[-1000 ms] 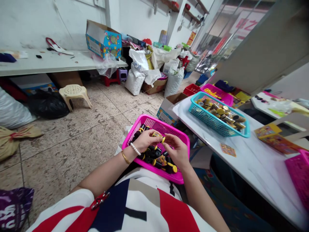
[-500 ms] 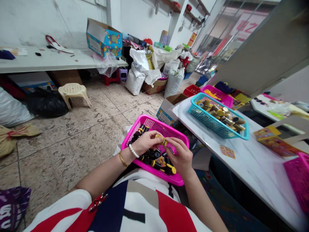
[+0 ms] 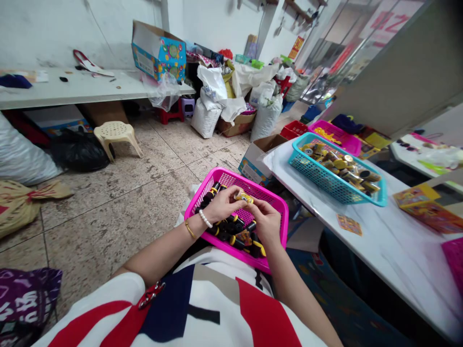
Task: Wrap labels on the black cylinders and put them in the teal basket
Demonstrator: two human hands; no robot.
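Left hand (image 3: 224, 205) pinches small yellow-and-black cylinder (image 3: 244, 197) above pink plastic basket (image 3: 285, 231); right hand (image 3: 265, 222) presses same piece from 3 o'clock side, so both hands clamp it together. Basket seems to rest on lap, keeping black-and-yellow cylinders (image 3: 231, 230) directly under hands. Teal basket (image 3: 318, 180) with gold-coloured cylinders (image 3: 340, 168) stands at 2 o'clock on white table (image 3: 383, 246), within reach.
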